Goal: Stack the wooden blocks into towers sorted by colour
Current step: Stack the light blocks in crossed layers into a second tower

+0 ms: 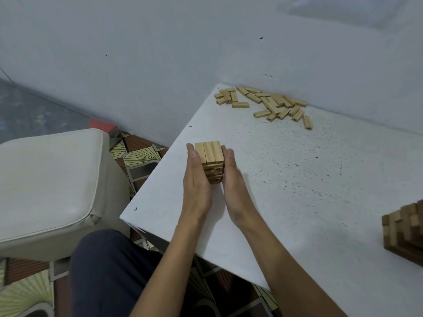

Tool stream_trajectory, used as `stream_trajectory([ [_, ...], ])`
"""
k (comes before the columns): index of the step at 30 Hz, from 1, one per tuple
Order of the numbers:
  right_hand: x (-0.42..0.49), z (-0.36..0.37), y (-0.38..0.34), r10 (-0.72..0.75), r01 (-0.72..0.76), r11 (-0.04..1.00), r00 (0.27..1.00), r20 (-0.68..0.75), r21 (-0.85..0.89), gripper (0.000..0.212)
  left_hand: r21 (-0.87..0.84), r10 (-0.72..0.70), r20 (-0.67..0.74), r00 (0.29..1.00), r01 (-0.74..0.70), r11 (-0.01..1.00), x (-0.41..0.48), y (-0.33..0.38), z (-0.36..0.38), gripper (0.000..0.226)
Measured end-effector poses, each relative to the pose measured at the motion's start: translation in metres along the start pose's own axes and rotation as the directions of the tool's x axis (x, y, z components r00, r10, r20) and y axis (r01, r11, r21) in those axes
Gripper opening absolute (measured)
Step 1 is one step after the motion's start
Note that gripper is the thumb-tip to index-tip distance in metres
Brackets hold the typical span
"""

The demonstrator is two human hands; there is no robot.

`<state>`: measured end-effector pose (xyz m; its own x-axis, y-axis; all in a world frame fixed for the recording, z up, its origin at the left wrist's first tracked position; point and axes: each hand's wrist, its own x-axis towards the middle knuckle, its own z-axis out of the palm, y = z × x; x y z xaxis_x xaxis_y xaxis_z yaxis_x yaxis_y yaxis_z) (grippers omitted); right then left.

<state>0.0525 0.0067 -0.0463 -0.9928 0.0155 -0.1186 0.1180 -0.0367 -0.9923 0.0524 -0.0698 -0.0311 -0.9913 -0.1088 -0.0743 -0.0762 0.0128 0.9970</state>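
I have my left hand (pixel 196 179) and right hand (pixel 231 179) flat against opposite sides of the light-wood tower (pixel 211 154), fingers straight and pressing rather than curled round it, which I judge is to square its layers flush. The tower stands near the left edge of the white table (pixel 297 179), so any nudge should go inward. The loose light blocks (pixel 270 104) lie well apart at the far corner, with bare tabletop between, and the darker tower (pixel 407 227) sits far right.
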Motion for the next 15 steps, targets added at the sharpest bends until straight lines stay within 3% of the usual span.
stream_trajectory([
  [15, -0.0021, 0.0052, 0.0056, -0.003, 0.003, 1.0, 1.0, -0.001, -0.015, 0.098, 0.061, 0.006, -0.001, 1.0, -0.005, 0.998, 0.006, -0.0037, -0.0049, 0.056],
])
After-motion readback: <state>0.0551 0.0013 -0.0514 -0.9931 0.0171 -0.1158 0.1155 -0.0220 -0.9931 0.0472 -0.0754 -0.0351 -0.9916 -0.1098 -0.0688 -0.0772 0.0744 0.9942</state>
